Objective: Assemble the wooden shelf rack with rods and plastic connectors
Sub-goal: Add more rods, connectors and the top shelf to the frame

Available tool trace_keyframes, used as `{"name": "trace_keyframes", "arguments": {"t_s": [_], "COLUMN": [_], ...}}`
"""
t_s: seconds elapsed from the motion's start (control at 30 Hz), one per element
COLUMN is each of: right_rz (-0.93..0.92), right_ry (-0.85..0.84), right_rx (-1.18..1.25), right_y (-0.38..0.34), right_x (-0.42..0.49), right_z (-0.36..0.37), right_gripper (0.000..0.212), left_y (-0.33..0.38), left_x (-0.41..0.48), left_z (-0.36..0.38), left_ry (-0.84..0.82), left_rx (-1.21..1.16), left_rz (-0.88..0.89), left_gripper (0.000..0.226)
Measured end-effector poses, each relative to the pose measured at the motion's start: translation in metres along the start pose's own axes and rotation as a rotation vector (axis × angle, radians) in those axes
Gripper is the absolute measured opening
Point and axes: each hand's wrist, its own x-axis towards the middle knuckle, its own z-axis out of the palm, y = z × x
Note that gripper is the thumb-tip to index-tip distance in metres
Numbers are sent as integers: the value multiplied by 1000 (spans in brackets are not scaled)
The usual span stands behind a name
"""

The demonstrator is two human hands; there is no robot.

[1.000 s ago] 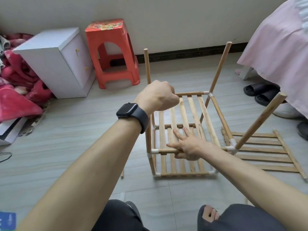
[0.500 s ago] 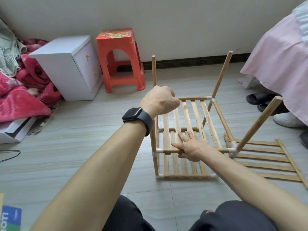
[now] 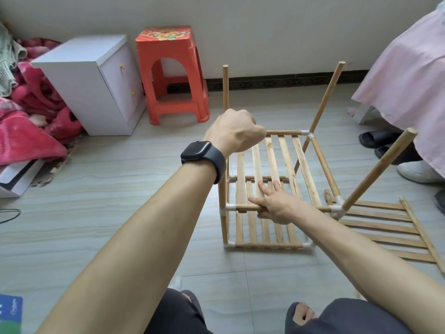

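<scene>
Shelf rack [image 3: 284, 162] standing on the floor [image 3: 120, 189] ahead of your knees, its two slatted tiers joined by white connectors [image 3: 230, 207]. Your left hand [image 3: 234, 133] is curled in a fist round the far-left upright rod [image 3: 225, 88] (watch [image 3: 199, 151] on that wrist). Your right hand [image 3: 277, 206] holds the front rail [image 3: 243, 207] of the upper tier: thumb along it, two fingers straight on the slats, the others tucked beneath. A loose slatted panel [image 3: 385, 227] lies on the floor just right of the rack.
</scene>
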Motion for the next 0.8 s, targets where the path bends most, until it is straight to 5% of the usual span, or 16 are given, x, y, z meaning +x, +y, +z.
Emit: {"name": "trace_keyframes", "arguments": {"t_s": [0.2,0.43,0.57,0.8], "right_rz": [17,57,109,-2], "right_ry": [11,56,132,360], "right_rx": [9,-1,-53,-317], "right_y": [3,4,-8,-83], "right_x": [3,11,-1,-34], "right_z": [2,-2,-11,-61], "right_gripper": [65,63,60,14], "left_y": [-10,-15,-42,-159], "left_x": [-2,3,-7,-67], "left_z": [-4,-7,-4,19], "left_ry": [11,450,528,354], "left_rx": [-7,-179,-211,-144], "left_rz": [65,190,309,-37], "left_gripper": [32,27,33,36]}}
